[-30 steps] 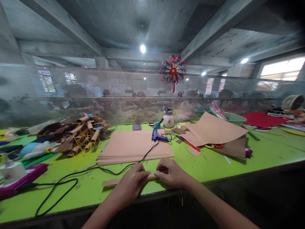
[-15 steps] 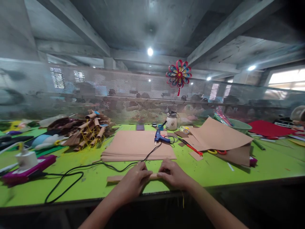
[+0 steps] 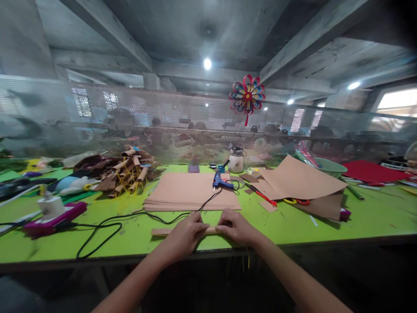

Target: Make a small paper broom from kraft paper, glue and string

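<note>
Green table spreads beneath hands, under concrete ceiling.

At lower centre I am pinching with my left hand and right hand, thumbs pointing inward, forearms converging from the bottom edge.

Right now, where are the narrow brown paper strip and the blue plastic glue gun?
Narrow brown paper strip (image 3: 160,232): head view, exposed left end.
Blue plastic glue gun (image 3: 219,182): head view, body.
</note>
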Action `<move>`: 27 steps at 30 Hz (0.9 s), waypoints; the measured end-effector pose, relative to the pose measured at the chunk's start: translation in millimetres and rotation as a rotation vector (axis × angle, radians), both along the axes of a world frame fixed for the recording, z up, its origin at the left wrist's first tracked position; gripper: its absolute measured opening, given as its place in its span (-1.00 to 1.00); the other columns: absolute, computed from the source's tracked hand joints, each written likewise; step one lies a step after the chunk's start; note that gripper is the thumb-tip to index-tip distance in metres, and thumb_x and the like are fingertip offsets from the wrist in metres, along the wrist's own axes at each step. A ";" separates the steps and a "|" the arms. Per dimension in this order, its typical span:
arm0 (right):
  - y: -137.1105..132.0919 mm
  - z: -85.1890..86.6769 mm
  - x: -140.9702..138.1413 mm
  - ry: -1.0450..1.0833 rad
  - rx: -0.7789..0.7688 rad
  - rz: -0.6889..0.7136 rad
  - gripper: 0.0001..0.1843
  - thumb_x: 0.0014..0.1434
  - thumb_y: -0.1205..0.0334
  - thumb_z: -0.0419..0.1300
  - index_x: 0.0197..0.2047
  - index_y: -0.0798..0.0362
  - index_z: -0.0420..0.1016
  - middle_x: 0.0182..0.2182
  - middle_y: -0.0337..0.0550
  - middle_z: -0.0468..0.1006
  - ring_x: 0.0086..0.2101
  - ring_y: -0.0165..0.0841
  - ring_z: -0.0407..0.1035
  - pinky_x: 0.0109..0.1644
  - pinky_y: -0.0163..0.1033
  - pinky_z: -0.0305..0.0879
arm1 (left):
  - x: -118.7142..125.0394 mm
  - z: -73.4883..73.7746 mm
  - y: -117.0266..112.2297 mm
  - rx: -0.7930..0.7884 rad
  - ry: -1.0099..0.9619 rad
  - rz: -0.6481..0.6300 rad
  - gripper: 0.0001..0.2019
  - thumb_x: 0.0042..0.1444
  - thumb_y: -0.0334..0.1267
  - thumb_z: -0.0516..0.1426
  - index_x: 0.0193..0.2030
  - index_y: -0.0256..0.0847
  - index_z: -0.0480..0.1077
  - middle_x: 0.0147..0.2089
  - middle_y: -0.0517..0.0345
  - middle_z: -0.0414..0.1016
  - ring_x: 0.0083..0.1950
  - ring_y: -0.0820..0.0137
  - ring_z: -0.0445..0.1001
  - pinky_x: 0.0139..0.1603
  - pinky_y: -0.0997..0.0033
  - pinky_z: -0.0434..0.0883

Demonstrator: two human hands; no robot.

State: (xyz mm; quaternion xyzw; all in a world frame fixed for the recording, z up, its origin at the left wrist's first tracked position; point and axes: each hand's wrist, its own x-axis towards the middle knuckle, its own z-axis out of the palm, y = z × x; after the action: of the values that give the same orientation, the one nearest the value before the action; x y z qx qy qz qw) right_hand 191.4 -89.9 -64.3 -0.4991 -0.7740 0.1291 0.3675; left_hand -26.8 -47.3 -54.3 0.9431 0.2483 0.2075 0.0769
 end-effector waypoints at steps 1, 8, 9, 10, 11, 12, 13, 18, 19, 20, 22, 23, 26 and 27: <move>0.0 -0.1 0.4 0.004 0.000 0.004 -0.91 0.07 0.38 0.30 -0.46 0.11 0.50 -0.48 -0.23 0.43 -0.40 -0.37 0.31 -0.30 -0.28 0.22 | 0.3 -0.5 0.3 0.012 0.003 0.001 -0.70 0.32 -0.25 -0.04 -0.23 -0.20 0.52 -0.28 0.06 0.35 -0.25 0.38 0.35 -0.28 0.44 0.24; 3.9 -5.9 5.8 0.050 -0.013 0.039 -0.90 0.09 0.34 0.29 -0.46 0.11 0.53 -0.50 -0.22 0.41 -0.41 -0.37 0.29 -0.30 -0.26 0.21 | 2.2 0.8 0.3 -0.039 0.024 0.001 -0.70 0.31 -0.23 -0.02 -0.21 -0.24 0.53 -0.26 0.03 0.35 -0.21 0.34 0.36 -0.22 0.41 0.26; 4.5 -6.9 6.6 0.057 -0.011 0.043 -0.90 0.09 0.34 0.29 -0.46 0.10 0.54 -0.51 -0.22 0.41 -0.41 -0.37 0.29 -0.29 -0.26 0.21 | 2.1 1.2 0.3 -0.048 0.025 -0.002 -0.70 0.31 -0.23 -0.02 -0.20 -0.24 0.53 -0.24 0.02 0.35 -0.21 0.34 0.36 -0.21 0.41 0.27; 4.9 -7.7 7.3 0.063 -0.008 0.045 -0.90 0.09 0.33 0.29 -0.46 0.10 0.55 -0.51 -0.21 0.41 -0.41 -0.37 0.30 -0.29 -0.25 0.21 | 2.0 1.5 0.4 -0.056 0.024 -0.003 -0.70 0.31 -0.23 -0.03 -0.17 -0.24 0.53 -0.21 0.01 0.35 -0.20 0.34 0.37 -0.19 0.40 0.28; 5.0 -8.1 7.9 0.069 -0.005 0.047 -0.90 0.09 0.33 0.29 -0.46 0.10 0.56 -0.51 -0.21 0.42 -0.41 -0.37 0.30 -0.30 -0.25 0.21 | 1.9 1.6 0.5 -0.061 0.022 -0.006 -0.70 0.31 -0.23 -0.03 -0.15 -0.24 0.53 -0.19 0.00 0.35 -0.19 0.34 0.37 -0.18 0.40 0.28; 4.8 -8.1 8.5 0.073 0.001 0.048 -0.90 0.08 0.32 0.29 -0.46 0.10 0.57 -0.51 -0.20 0.42 -0.42 -0.36 0.30 -0.31 -0.25 0.21 | 1.8 1.6 0.7 -0.064 0.018 -0.010 -0.69 0.31 -0.23 -0.03 -0.13 -0.23 0.53 -0.17 -0.01 0.34 -0.18 0.34 0.37 -0.16 0.40 0.29; 4.2 -7.6 9.0 0.076 0.007 0.049 -0.90 0.08 0.33 0.29 -0.46 0.09 0.58 -0.51 -0.19 0.43 -0.42 -0.36 0.30 -0.32 -0.25 0.21 | 1.8 1.4 1.0 -0.065 0.013 -0.015 -0.69 0.31 -0.23 -0.04 -0.12 -0.23 0.53 -0.16 -0.01 0.34 -0.17 0.34 0.37 -0.15 0.39 0.29; -2.3 -1.4 9.5 0.102 0.079 0.031 -0.84 0.19 0.32 0.18 -0.37 0.09 0.59 -0.46 -0.14 0.48 -0.36 -0.32 0.34 -0.22 -0.19 0.25 | 2.5 0.6 3.0 -0.069 0.000 -0.036 -0.69 0.31 -0.23 -0.03 -0.10 -0.24 0.53 -0.19 0.00 0.33 -0.21 0.35 0.36 -0.17 0.39 0.30; -3.4 -0.5 9.3 0.107 0.091 0.034 -0.84 0.20 0.32 0.18 -0.35 0.09 0.59 -0.44 -0.12 0.49 -0.34 -0.32 0.34 -0.19 -0.18 0.26 | 2.6 0.7 3.1 -0.069 -0.001 -0.036 -0.69 0.31 -0.23 -0.03 -0.11 -0.24 0.53 -0.20 0.01 0.33 -0.21 0.35 0.36 -0.18 0.40 0.30; -4.2 -0.2 8.9 0.107 0.099 0.045 -0.86 0.19 0.32 0.19 -0.34 0.09 0.59 -0.43 -0.12 0.49 -0.33 -0.31 0.35 -0.19 -0.18 0.26 | 2.7 0.8 3.2 -0.068 -0.001 -0.034 -0.69 0.31 -0.24 -0.02 -0.12 -0.24 0.54 -0.21 0.01 0.32 -0.22 0.35 0.36 -0.19 0.40 0.30; -4.4 -0.8 8.2 0.097 0.096 0.080 -0.90 0.15 0.33 0.23 -0.36 0.09 0.59 -0.43 -0.12 0.50 -0.34 -0.31 0.36 -0.21 -0.19 0.28 | 2.7 1.3 3.0 -0.065 -0.001 -0.031 -0.70 0.30 -0.24 -0.01 -0.15 -0.25 0.54 -0.23 0.02 0.32 -0.24 0.36 0.35 -0.22 0.40 0.29; -3.9 -1.7 8.0 0.089 0.091 0.095 -0.92 0.13 0.33 0.25 -0.37 0.09 0.59 -0.44 -0.12 0.50 -0.35 -0.31 0.36 -0.23 -0.20 0.28 | 2.6 1.6 2.8 -0.062 -0.002 -0.029 -0.70 0.30 -0.24 -0.01 -0.16 -0.25 0.54 -0.24 0.03 0.31 -0.25 0.36 0.35 -0.23 0.41 0.28; -1.3 -4.9 8.2 0.077 0.077 0.106 -0.93 0.12 0.33 0.27 -0.37 0.09 0.60 -0.44 -0.11 0.50 -0.37 -0.31 0.35 -0.27 -0.21 0.28 | 2.4 1.7 2.4 -0.054 -0.003 -0.026 -0.70 0.30 -0.24 -0.02 -0.19 -0.24 0.53 -0.25 0.04 0.30 -0.25 0.35 0.34 -0.24 0.40 0.27; -0.4 -5.8 8.6 0.076 0.071 0.104 -0.93 0.12 0.33 0.27 -0.36 0.09 0.61 -0.44 -0.11 0.50 -0.38 -0.32 0.35 -0.28 -0.22 0.28 | 2.4 1.6 2.5 -0.052 -0.004 -0.026 -0.70 0.30 -0.24 -0.02 -0.19 -0.24 0.53 -0.25 0.04 0.30 -0.25 0.35 0.34 -0.24 0.40 0.27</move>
State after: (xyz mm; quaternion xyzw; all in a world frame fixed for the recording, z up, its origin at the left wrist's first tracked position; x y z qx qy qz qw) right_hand 200.0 -90.3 -70.1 -0.4397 -0.7884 0.1391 0.4070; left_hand -24.4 -44.8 -52.7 0.9435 0.2412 0.2016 0.1048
